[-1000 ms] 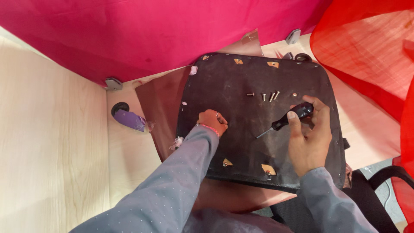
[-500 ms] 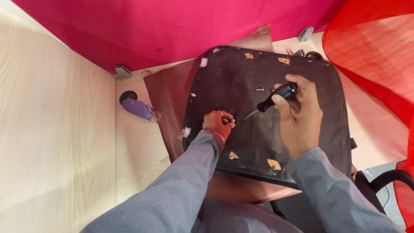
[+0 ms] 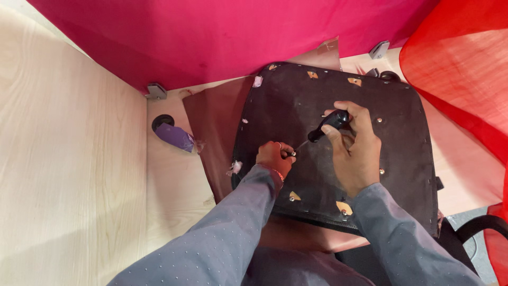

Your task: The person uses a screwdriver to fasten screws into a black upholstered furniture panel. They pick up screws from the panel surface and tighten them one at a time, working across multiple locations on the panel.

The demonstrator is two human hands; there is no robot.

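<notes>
The dark brown, square, padded seat panel [image 3: 338, 153] lies face down on the pale wood-grain tabletop [image 3: 69, 175], partly over a reddish-brown sheet of leatherette [image 3: 217, 127]. The right hand [image 3: 355, 151] grips a black-handled screwdriver [image 3: 327, 125]; its fingers are closed around the handle, and the shaft slants down and left toward the left hand [image 3: 274, 158]. The left-hand fingers are pinched narrow on a small silver screw [image 3: 291, 154] at the tool tip, touching the panel near its centre.

Progress, judged from the layout: several silver fasteners [image 3: 380, 171] already sit in the panel along its right side and near edge, some over small tan tabs [image 3: 344, 207]. The screw at the tip appears not yet driven home. Whether further positions remain unfilled cannot be told.

A purple object [image 3: 174, 136] rests near a round hole in the tabletop, well apart from both hands. Pink fabric [image 3: 211, 37] backs the work area.
</notes>
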